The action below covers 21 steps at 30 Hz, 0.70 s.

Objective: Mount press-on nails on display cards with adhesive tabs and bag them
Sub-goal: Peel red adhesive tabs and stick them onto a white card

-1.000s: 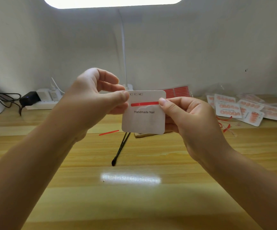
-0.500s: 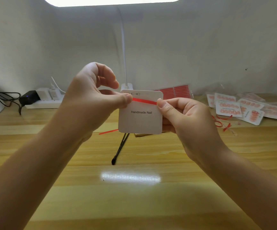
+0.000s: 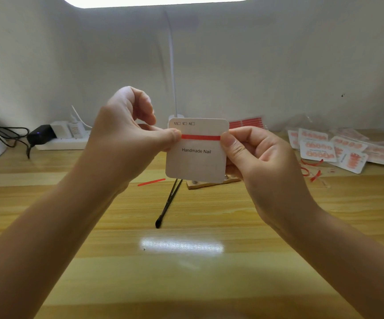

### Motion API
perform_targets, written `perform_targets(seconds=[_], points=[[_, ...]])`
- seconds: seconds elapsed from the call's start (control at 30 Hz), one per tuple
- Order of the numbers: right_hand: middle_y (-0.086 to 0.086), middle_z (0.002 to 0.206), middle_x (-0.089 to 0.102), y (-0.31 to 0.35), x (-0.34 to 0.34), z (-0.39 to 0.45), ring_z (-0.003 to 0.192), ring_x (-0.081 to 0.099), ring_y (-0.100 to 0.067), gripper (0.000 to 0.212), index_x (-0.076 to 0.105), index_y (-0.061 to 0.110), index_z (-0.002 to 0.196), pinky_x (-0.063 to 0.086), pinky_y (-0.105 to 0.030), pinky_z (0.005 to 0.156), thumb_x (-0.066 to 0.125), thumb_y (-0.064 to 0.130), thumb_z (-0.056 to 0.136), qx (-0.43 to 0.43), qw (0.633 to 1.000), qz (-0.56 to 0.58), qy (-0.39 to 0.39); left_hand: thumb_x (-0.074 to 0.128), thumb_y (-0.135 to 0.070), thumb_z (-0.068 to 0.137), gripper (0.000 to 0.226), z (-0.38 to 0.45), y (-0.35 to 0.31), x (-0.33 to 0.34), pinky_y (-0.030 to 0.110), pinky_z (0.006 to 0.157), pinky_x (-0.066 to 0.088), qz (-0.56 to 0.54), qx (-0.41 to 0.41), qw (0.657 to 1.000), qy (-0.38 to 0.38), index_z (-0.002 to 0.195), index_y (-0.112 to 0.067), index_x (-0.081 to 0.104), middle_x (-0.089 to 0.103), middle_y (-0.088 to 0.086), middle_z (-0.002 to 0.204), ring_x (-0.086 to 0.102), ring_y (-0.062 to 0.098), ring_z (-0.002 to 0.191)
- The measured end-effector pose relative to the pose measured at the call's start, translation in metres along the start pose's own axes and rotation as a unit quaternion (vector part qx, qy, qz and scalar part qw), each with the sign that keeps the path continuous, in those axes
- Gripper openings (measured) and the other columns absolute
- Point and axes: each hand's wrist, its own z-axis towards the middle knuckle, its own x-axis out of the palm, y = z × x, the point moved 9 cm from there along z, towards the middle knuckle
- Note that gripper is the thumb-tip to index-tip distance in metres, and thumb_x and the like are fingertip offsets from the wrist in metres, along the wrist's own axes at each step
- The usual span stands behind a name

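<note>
Above the wooden table [image 3: 186, 284], a white display card [image 3: 196, 162] was held upright by both hands; the red adhesive strip [image 3: 200, 137] across it was pinched at its ends by the left hand [image 3: 126, 143] and the right hand [image 3: 262, 162].

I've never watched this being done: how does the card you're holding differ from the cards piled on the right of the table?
The held card carries only a red strip above its printed words, with no nails; the piled cards already show rows of orange nails. The held card is up in the air, pinched between the left hand and right hand; the piled cards lie overlapping on the table. Both look like white cards with rounded corners.
</note>
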Motion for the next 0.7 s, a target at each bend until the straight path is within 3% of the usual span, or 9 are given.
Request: perform_targets(seconds=[0.33, 0.6, 0.7], points=[[-0.004, 0.082, 0.074, -0.0003, 0.0017, -0.0005, 0.079, 0.072, -0.019, 0.011, 0.066, 0.016, 0.088, 0.060, -0.031, 0.068, 0.057, 0.017, 0.094, -0.003, 1.000, 0.014, 0.008, 0.077, 0.002, 0.073, 0.042, 0.0001, -0.0013, -0.0015, 0.048, 0.075, 0.059, 0.010, 0.000, 1.000, -0.002, 0.079, -0.020, 0.042, 0.046, -0.002, 0.078, 0.064, 0.011, 0.060], [-0.002, 0.082, 0.073, 0.0028, 0.0085, 0.0006, 0.080, 0.070, -0.015, 0.017, 0.067, 0.015, 0.090, 0.054, -0.021, 0.068, 0.058, 0.028, 0.084, -0.019, 0.996, 0.079, 0.042, 0.081, -0.005, 0.070, 0.041, -0.0008, -0.0014, -0.0036, 0.027, 0.058, 0.056, 0.037, -0.007, 0.999, 0.004, 0.079, -0.021, 0.045, 0.051, -0.003, 0.079, 0.064, 0.008, 0.055], [-0.003, 0.085, 0.073, -0.0001, 0.0067, 0.0026, 0.083, 0.070, -0.017, 0.018, 0.067, 0.014, 0.091, 0.056, -0.024, 0.070, 0.058, 0.028, 0.084, -0.010, 0.994, 0.099, 0.045, 0.086, -0.025, 0.062, 0.043, 0.0003, 0.0012, -0.0066, 0.022, 0.055, 0.052, 0.061, -0.022, 0.998, -0.001, 0.083, -0.025, 0.048, 0.057, -0.005, 0.087, 0.064, 0.009, 0.063]])
